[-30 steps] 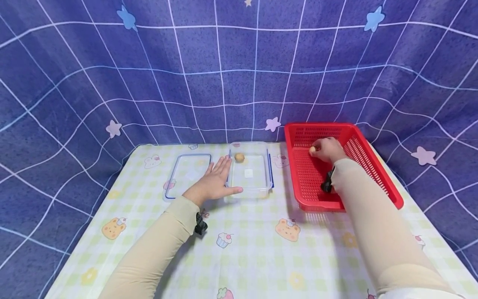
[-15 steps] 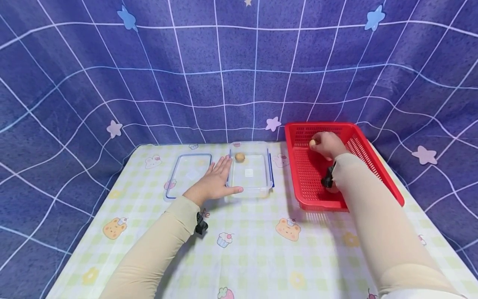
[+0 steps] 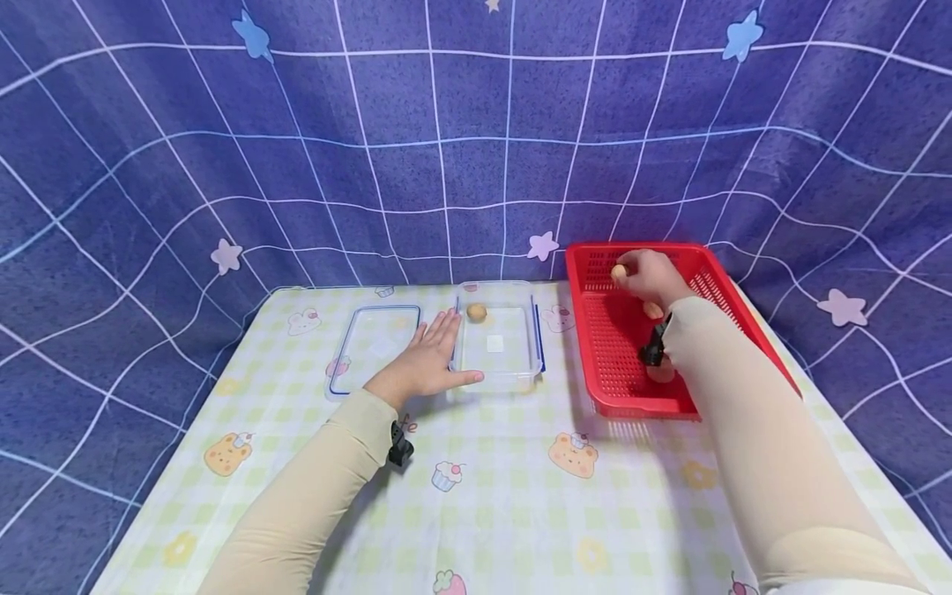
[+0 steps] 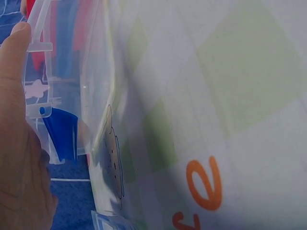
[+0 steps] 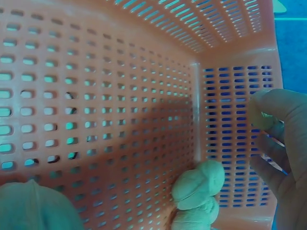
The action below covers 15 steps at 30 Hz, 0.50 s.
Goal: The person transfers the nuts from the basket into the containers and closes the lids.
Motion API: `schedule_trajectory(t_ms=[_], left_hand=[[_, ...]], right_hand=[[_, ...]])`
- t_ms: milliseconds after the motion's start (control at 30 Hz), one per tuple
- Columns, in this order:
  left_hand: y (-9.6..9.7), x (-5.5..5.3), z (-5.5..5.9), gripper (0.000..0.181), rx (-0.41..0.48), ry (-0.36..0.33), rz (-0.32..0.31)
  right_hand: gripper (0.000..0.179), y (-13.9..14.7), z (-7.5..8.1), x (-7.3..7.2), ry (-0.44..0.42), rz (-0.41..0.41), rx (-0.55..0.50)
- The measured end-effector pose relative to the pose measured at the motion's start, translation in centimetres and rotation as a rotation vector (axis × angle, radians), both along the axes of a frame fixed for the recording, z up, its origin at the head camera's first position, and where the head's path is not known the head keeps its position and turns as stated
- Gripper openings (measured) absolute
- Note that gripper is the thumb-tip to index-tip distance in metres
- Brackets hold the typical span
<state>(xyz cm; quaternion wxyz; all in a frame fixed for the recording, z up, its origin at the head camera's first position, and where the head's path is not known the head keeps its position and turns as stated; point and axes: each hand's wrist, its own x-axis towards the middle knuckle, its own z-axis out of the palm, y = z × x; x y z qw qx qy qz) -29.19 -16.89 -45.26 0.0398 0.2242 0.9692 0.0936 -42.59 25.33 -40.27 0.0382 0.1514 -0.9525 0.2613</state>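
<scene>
My left hand (image 3: 427, 364) rests with spread, straight fingers against the left side of a clear plastic food container (image 3: 494, 379) with blue side clips. Inside that container, near its back left corner, lies one walnut (image 3: 477, 312). Over the back of the red basket (image 3: 604, 409), my right hand (image 3: 653, 277) pinches another walnut (image 3: 618, 271) between thumb and fingertips. Below it, more walnuts (image 5: 199, 182) sit together on the basket floor in the right wrist view, and a further walnut (image 5: 36, 208) shows at the lower left. In the left wrist view, a blue clip (image 4: 64, 136) hangs beside my hand.
A clear lid (image 3: 387, 308) with a blue seal lies flat left of the container, partly behind my left hand. A patterned cloth (image 3: 513, 512) covers the table. Behind stands a blue curtain (image 3: 476, 173) with a white grid, close to the basket's back.
My right hand has risen toward the basket's back rim with the pinched walnut, uncovering walnuts on the basket floor. My left hand and the container have stayed in place.
</scene>
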Motion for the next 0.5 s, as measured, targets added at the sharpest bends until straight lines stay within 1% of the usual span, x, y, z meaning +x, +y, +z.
schedule_trajectory(t_ms=[200,500], left_hand=[[0.0,-0.3,-0.4,0.119,-0.01,0.001,0.008],[-0.1,-0.3,-0.5,0.118,0.001,0.01,0.004]], right_hand=[[0.04,-0.4,1.0,0.1,0.038,0.01,0.003],[0.035,-1.2,2.4,0.2,0.076,0.005,-0.012]])
